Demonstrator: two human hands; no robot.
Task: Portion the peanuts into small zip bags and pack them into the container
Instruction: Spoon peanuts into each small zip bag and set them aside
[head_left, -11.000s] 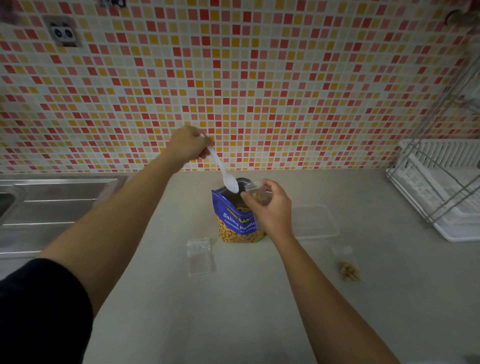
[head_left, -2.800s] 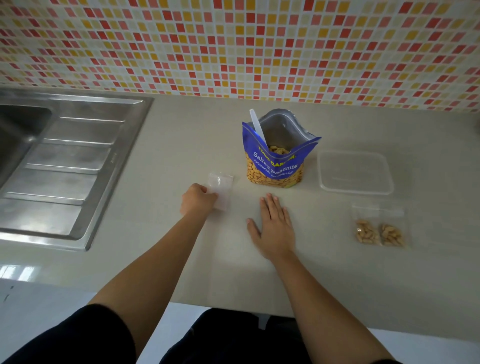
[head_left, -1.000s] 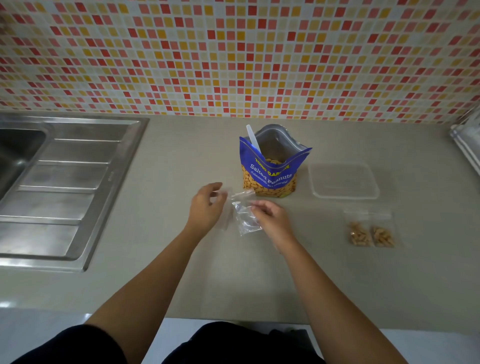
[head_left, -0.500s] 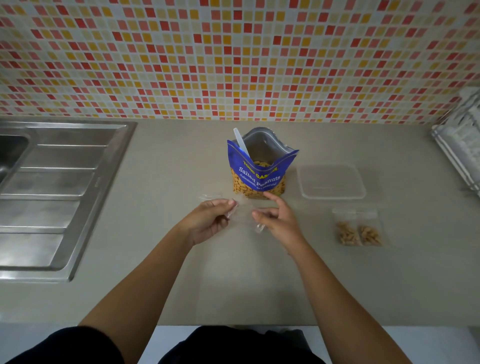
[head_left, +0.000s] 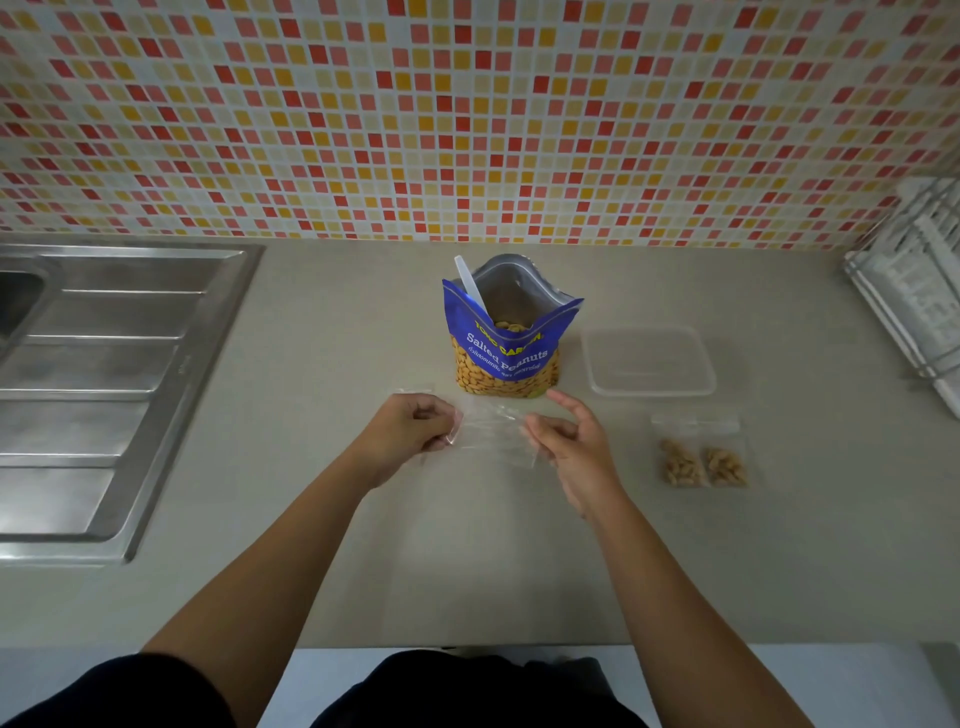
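Beige counter (head_left: 467, 561) under mosaic-tiled wall (head_left: 467, 130), steel sink (head_left: 104, 389) at left, dish rack (head_left: 914, 291) at right. Above it, left grip (head_left: 410, 428) and right grip (head_left: 571, 441) both pinching empty zip bag (head_left: 493, 431) before peanut pouch (head_left: 506, 353).

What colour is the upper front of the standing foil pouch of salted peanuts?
Blue; the foil peanut pouch shows best in the head view.

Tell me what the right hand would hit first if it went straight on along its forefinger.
Likely the peanut bag: the right hand, pinching the zip bag, points its forefinger at the peanut bag's base. Depth is unclear.
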